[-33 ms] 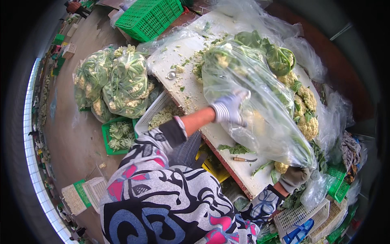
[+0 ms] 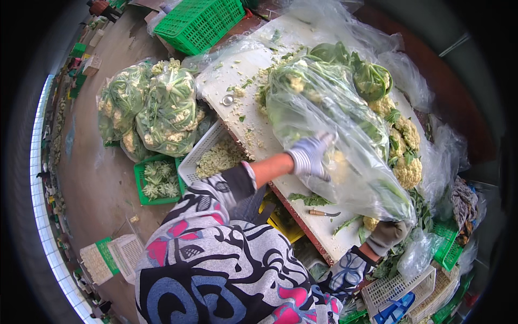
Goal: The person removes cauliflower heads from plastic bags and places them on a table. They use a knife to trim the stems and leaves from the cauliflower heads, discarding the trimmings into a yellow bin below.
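A large clear plastic bag (image 2: 361,186) holding leafy cauliflowers lies across the white table (image 2: 259,127). On top of it rests my left hand (image 2: 313,155), in a striped pale glove, with thumb and fingers apart. My right hand (image 2: 389,237), in a grey-brown glove, grips the bag's near right end; its fingertips are partly hidden. Beside the bag's right edge are several loose cauliflowers (image 2: 407,171), and a leafy one (image 2: 373,81) is farther back. A small curved knife (image 2: 324,213) with a wooden handle lies near the table's front edge.
Filled bags of cauliflower (image 2: 168,110) stand left of the table. Next to it are a white crate (image 2: 189,164) of cauliflower pieces and a green crate (image 2: 141,186) of leafy trimmings. A green basket (image 2: 202,24) stands at the back. Crates (image 2: 399,291) and loose plastic crowd the right.
My left hand has slid slightly right and nearer over the bag. The bag's near right end and my right hand have shifted slightly left.
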`<state>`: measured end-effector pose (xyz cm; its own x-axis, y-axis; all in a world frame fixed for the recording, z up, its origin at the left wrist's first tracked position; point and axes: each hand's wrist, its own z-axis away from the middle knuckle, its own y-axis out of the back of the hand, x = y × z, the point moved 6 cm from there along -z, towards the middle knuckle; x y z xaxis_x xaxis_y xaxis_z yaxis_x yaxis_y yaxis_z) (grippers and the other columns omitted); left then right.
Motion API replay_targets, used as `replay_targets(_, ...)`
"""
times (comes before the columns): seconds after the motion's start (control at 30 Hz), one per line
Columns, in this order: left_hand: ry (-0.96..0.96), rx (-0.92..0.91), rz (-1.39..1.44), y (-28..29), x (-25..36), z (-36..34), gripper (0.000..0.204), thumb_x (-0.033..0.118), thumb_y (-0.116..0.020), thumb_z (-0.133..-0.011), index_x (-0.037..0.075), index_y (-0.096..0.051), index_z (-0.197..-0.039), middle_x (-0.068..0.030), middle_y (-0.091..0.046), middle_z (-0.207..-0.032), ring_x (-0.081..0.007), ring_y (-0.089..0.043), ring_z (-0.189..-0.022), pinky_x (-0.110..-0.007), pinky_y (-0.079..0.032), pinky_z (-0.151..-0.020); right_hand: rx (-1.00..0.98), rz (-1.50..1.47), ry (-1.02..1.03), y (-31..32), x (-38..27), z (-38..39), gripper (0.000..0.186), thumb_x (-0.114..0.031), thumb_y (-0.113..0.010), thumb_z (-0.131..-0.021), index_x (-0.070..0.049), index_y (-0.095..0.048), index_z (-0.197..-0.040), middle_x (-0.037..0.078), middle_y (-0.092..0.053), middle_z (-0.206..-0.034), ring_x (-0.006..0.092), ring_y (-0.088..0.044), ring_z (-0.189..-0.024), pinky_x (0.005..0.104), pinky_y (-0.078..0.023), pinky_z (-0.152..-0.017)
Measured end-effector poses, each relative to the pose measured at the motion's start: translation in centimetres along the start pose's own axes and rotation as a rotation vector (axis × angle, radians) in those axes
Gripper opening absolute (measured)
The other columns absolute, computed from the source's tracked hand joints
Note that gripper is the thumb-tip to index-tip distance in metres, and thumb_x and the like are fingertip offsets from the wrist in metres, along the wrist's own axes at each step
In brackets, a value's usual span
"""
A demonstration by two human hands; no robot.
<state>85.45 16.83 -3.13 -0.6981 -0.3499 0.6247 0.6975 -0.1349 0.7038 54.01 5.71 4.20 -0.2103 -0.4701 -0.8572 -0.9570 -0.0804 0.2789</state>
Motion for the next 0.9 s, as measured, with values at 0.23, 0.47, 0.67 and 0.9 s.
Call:
replay_targets(0.23, -0.133, -0.088, -0.079, -8.4, 9.2, -2.4, 0.145, 0.06, -0.087, -0.054, 0.009, -0.001, -0.157, -0.0256, -0.018, -0.159, -0.0402, -0.036, -0.139, -0.056, -0.03, -0.112, 0.103, 0.114, -0.105, -3.0, -5.5, 1.5, 0.044, -0.003, -0.055, -0.076, 0.005, -0.058, -0.118, 0.018, -0.062, -0.122, 0.0294, -0.061, -0.112, 0.0389, -0.048, -0.098)
replay_targets(0.47, -0.468, 0.943, 0.301, -3.9, 15.7, -5.8, 0.04, 0.023, -0.067, -0.087, 0.005, -0.056, -0.12, -0.0195, -0.053, -0.116, -0.0342, -0.057, -0.103, -0.037, -0.049, -0.087, 0.279, 0.227, 0.144, -0.3, -11.4, -2.3, 0.037, -0.001, -0.077, -0.068, 0.005, -0.068, -0.103, 0.019, -0.064, -0.117, 0.0297, -0.064, -0.105, 0.0375, -0.052, -0.087)
replay_targets(0.67, -0.863, 1.115, 0.572, 7.9, 26.8, -7.1, 0.033, 0.022, -0.074, -0.079, 0.009, -0.06, -0.106, -0.0175, -0.061, -0.103, -0.0297, -0.063, -0.093, -0.039, -0.053, -0.077, 0.531, 0.382, 0.415, 5.7, -19.6, -8.9, 0.03, 0.001, -0.07, -0.074, 0.005, -0.069, -0.104, 0.019, -0.065, -0.116, 0.0286, -0.064, -0.106, 0.0371, -0.051, -0.089)
replay_targets(0.9, -1.003, 0.352, 0.455, 24.3, 37.2, -9.2, 0.051, 0.019, -0.084, -0.069, 0.007, -0.066, -0.114, -0.0069, -0.068, -0.084, -0.0195, -0.065, -0.071, -0.033, -0.052, -0.059, 0.456, 0.135, 0.368, 17.1, -22.6, -20.3, 0.028, -0.006, -0.059, -0.088, 0.005, -0.064, -0.113, 0.017, -0.065, -0.12, 0.0264, -0.062, -0.111, 0.0365, -0.047, -0.099)
